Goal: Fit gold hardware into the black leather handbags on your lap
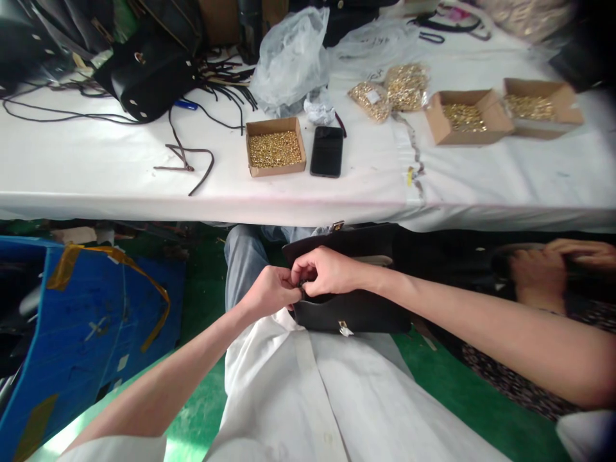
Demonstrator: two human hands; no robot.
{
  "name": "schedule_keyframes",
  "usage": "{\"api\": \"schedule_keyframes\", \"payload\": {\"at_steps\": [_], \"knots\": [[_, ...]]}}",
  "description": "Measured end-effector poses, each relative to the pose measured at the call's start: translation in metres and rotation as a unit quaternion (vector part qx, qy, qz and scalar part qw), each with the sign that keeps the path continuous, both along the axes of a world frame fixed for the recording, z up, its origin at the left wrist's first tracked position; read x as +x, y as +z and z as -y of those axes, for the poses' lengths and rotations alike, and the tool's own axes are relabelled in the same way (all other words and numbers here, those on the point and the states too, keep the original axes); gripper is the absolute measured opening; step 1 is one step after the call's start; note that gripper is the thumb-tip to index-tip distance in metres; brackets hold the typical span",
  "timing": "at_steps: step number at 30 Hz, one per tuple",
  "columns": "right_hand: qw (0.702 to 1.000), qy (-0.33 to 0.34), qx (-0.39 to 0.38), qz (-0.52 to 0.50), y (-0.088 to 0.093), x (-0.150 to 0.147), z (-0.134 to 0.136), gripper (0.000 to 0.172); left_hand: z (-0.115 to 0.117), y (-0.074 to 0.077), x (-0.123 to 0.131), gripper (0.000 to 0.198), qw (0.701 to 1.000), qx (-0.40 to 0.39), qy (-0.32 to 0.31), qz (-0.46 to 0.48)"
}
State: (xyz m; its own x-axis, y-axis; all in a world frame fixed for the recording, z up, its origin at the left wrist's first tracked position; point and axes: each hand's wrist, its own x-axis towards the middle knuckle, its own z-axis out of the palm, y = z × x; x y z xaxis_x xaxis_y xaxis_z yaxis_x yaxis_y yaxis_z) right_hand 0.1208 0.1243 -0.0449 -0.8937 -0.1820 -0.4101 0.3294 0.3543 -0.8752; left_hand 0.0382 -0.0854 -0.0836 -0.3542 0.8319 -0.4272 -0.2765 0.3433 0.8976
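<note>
A black bag point(356, 312) with gold-coloured metal fittings lies across the person's lap, below the table edge. At the bag's left end my left hand point(273, 292) is closed, its fingertips pinched on something small and dark. My right hand point(325, 273) reaches in from the right, its thumb and finger curled together at the same spot, touching or nearly touching my left fingertips. What the fingers grip is too small and too covered to name.
On the white table point(96, 163) stand a carton of small gold pieces point(275, 149), a phone point(326, 151), two more cartons, plastic bags and a black bag point(151, 70). A blue box point(115, 308) is at the left. Another person's hands point(539, 273) are at the right.
</note>
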Motion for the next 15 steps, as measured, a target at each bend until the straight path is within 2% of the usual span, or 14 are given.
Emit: {"api": "schedule_keyframes", "payload": {"at_steps": [5,9,15], "knots": [[0.999,0.022,-0.020,0.030,0.002,0.000,-0.004,0.036,-0.001,-0.003,-0.001,0.012,1.000,0.008,-0.013,0.004],[1.000,0.000,-0.011,0.027,-0.002,-0.001,-0.005,0.030,-0.003,-0.006,-0.001,0.021,1.000,0.019,-0.016,0.009],[1.000,-0.019,-0.005,0.015,-0.009,0.002,0.002,0.032,-0.002,-0.006,-0.001,0.020,1.000,0.020,-0.010,0.022]]}}
